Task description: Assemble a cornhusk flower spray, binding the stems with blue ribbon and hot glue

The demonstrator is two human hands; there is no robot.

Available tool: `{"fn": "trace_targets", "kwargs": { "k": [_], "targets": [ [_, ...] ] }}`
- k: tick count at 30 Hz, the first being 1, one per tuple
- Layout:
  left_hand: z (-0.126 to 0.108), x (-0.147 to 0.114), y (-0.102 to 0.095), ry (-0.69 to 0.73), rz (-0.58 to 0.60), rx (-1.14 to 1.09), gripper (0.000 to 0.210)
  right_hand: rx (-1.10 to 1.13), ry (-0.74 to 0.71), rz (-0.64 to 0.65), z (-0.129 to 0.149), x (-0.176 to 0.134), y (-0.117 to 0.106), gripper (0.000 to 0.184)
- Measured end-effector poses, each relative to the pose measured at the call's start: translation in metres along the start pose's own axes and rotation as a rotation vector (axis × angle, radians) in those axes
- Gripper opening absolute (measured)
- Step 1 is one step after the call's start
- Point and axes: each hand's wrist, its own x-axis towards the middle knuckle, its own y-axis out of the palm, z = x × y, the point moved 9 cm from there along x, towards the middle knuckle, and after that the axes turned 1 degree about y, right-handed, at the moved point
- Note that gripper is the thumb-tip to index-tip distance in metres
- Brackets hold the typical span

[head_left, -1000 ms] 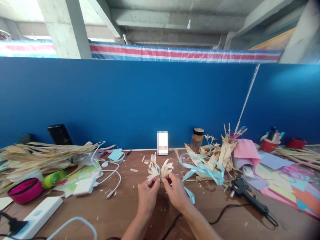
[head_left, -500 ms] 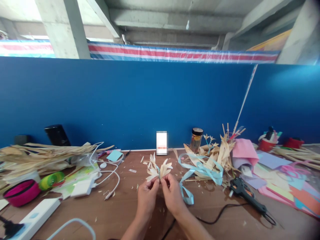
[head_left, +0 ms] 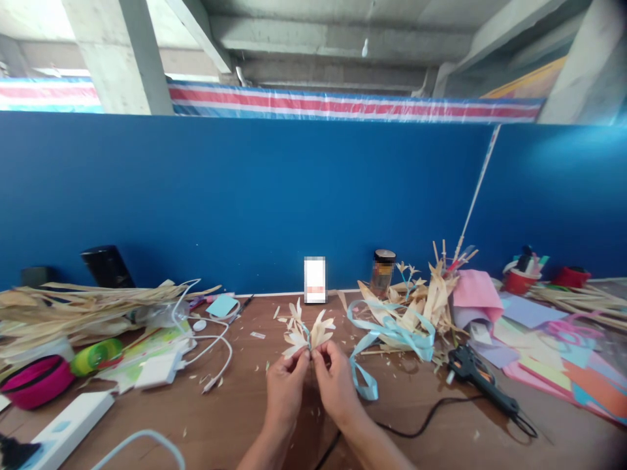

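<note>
Both hands meet over the middle of the table, pinching the base of a pale flower made of dried husk petals (head_left: 322,329). My left hand (head_left: 285,385) closes thumb and fingertips on its lower left side. On the other side, my right hand (head_left: 336,380) pinches the same base. The petals fan upward above the fingertips, with a bit of light blue at their centre. The fingers hide the lowest part of the flower. A light blue ribbon (head_left: 363,385) lies loosely curled just right of my right hand.
A black glue gun (head_left: 482,385) with its cord lies to the right, near coloured paper sheets (head_left: 582,378). Dried husks (head_left: 392,320) and a jar (head_left: 383,273) sit behind the ribbon. Leftward are a white power strip (head_left: 68,424), cables and husk strips (head_left: 98,310). A blue partition (head_left: 245,196) stands behind.
Both hands keep their pinch on the flower, with little movement. The whole view has shifted slightly, so things appear a little further left.
</note>
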Motion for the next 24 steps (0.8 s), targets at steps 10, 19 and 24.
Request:
{"fn": "trace_targets", "kwargs": {
  "k": [10,19,24],
  "targets": [
    [-0.0020,-0.0019,0.0001,-0.014,-0.008,-0.014,0.028,0.013,0.040,0.034,0.0015,0.0003,0.0010,0.013],
    [-0.0045,-0.0014,-0.0012,-0.004,-0.034,-0.019,0.026,0.053,0.036,0.009,-0.0011,-0.0004,0.0010,0.016],
    [-0.0078,-0.0037,0.0056,-0.022,0.015,-0.056,0.027,0.054,0.048,0.008,-0.0023,0.0002,-0.0009,0.017]
  ]
}}
